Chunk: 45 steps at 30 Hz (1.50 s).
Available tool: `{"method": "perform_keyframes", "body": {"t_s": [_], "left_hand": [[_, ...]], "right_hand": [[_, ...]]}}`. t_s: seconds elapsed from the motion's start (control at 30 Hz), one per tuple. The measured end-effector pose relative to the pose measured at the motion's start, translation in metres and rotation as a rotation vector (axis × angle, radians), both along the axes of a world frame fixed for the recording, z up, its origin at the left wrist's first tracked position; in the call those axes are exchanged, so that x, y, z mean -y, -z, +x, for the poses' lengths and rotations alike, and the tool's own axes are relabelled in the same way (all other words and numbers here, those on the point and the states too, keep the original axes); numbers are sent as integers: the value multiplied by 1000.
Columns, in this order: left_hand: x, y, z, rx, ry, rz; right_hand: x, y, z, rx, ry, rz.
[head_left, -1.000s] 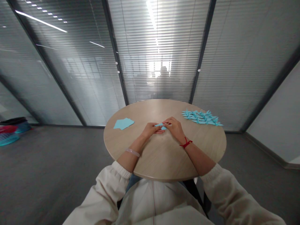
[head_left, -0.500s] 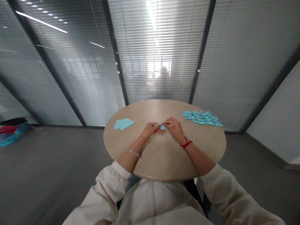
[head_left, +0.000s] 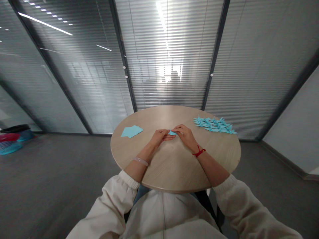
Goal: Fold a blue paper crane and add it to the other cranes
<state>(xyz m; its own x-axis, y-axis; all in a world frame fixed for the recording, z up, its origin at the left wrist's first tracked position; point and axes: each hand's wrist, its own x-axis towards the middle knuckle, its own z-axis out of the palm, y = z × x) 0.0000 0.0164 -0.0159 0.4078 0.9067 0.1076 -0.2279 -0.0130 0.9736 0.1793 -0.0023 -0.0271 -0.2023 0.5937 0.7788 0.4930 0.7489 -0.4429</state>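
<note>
Plain light-blue folded paper (head_left: 172, 132) between both hands (head_left: 185, 133)

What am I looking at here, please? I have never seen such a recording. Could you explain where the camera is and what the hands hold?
There is no machine: these are a person's own bare hands. The view comes from a camera worn on that person's head, looking forward and down, so both arms reach in from the bottom. On the round table, flat blue sheets lie at the left, and a group of folded blue paper figures at the right. Between them, the left hand and right hand hold a small blue paper piece; fingers partly hide its shape.
</note>
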Motion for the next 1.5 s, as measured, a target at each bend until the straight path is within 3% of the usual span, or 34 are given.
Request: {"method": "perform_keyframes", "body": {"t_s": [0.17,0.33,0.57,0.7,1.5], "left_hand": [[-1,2,-1,18,-1,-2],[1,0,-3,-49,-36,99],[1,-3,-1,-221,-71,282],[0,-2,-1,-214,-112,322],[6,-6,0,-124,-37,190]], "right_hand": [[-1,-1,1,25,-29,4],[0,-2,0,-53,-55,-48],[-3,1,-6,-377,6,-313],[-7,4,-4,-274,36,-401],[1,0,-4,-137,84,-272]]}}
